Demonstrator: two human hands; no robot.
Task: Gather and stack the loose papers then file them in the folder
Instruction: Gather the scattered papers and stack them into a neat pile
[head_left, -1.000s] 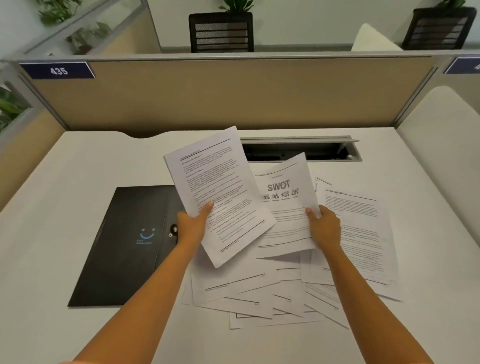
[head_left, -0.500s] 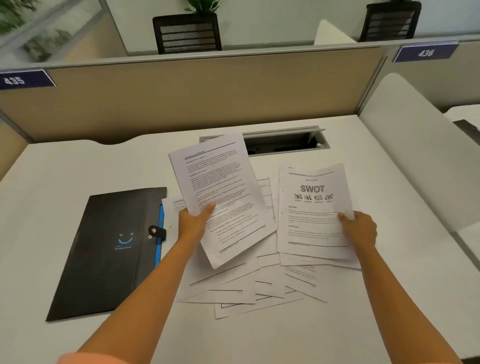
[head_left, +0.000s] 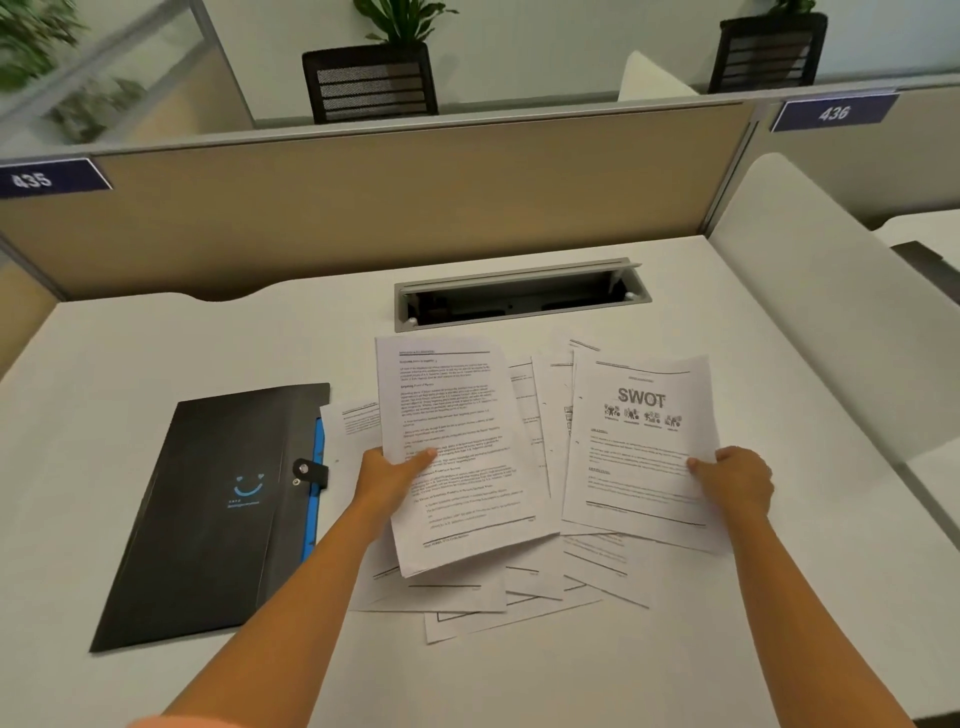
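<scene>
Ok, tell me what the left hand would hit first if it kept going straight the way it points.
Likely nothing before the cable tray: the left hand, gripping the text sheet, points up-desk toward it. Depth is unclear.

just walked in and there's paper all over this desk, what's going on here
A person is sorting loose printed pages on a white desk. The left hand holds up a text page, and the right hand holds a sheet headed SWOT. More pages lie fanned out beneath them, not yet stacked. A black folder lies snapped shut to the left, so nothing looks filed yet.
</scene>
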